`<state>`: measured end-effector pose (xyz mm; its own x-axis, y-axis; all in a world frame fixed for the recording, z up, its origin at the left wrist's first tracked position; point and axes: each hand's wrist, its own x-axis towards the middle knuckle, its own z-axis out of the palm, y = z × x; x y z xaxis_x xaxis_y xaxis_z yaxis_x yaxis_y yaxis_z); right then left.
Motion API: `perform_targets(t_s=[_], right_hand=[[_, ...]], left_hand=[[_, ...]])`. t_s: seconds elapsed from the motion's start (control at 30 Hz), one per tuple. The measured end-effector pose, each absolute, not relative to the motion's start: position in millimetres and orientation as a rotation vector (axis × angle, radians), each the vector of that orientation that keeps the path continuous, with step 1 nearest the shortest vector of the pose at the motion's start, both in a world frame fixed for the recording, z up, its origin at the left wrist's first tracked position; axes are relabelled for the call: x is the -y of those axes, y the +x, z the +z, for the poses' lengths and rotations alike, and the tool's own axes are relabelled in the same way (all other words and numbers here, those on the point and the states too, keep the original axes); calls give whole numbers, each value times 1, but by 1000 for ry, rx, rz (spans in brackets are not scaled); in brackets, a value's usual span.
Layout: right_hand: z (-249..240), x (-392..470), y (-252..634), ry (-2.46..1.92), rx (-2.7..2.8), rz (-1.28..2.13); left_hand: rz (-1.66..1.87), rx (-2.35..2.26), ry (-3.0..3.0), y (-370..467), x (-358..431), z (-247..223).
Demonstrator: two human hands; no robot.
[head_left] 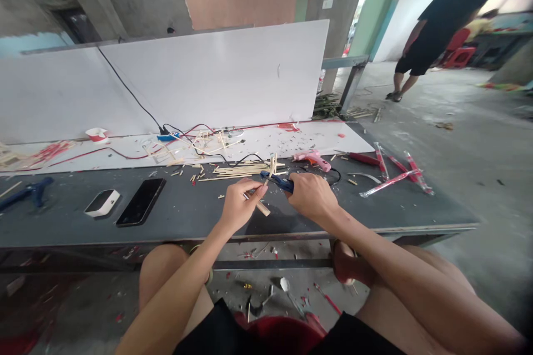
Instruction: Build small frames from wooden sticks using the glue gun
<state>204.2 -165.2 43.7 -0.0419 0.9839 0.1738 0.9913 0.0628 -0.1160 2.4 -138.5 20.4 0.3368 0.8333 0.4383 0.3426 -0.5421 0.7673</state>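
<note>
Near the bench's front edge, my left hand (241, 203) pinches a small piece made of light wooden sticks (262, 208). My right hand (312, 194) is closed round the handles of blue pliers (278, 180), whose jaws meet the wood just beyond my left fingertips. One short stick end points up past the jaws, and a wider piece slants down below my left fingers. Behind my hands lies a pile of thin wooden sticks (239, 170). A pink glue gun (313, 159) rests just beyond my right hand.
To the left on the grey bench (200, 222) are a black phone (140, 202), a white box (102, 203) and a blue tool (31, 194). Red-and-clear wrapped sticks (395, 177) lie at right. Cables run along the white panel (208, 77). A person (441, 28) stands back right.
</note>
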Motion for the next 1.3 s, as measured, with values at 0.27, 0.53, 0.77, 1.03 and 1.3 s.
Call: perform_targets(t_s=[0.27,0.53,0.77,1.03,1.3], right_hand=[[39,158,199,-2075,2157,-15],[20,145,194,-2101,2167,41],[16,140,194,-2097,2157,35],[12,136,203,-2004,2183,-68],[13,137,205,-2034,2190,-21]], left_hand=[[1120,-1087,2004,0,137,17],[1035,-1239,2051,-1,131,10],[1027,-1279,2052,0,131,8],[1074,-1228,2153,4,129,4],[1106,-1233,2197,7,134,7]])
